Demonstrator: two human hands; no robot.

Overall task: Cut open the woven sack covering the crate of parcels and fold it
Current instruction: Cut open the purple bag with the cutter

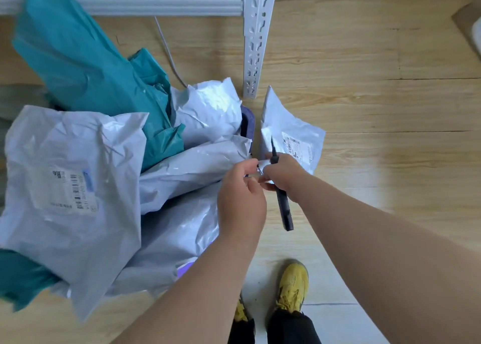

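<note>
Wood-plank floor (364, 109) carries the parcel-heaped crate (246, 121); no woven sack is identifiable. Right hand (282, 177) grasps a black utility knife (282, 203), blade end toward left hand (240, 200), which pinches something small

Glossy, crinkled white plastic parcels (78, 161) and a teal plastic bag (86, 57) lie on a smooth, wood-grain floor (377, 109); the shelf post (256, 39) is white-painted perforated metal, the cutter (283, 208) matt black
</note>
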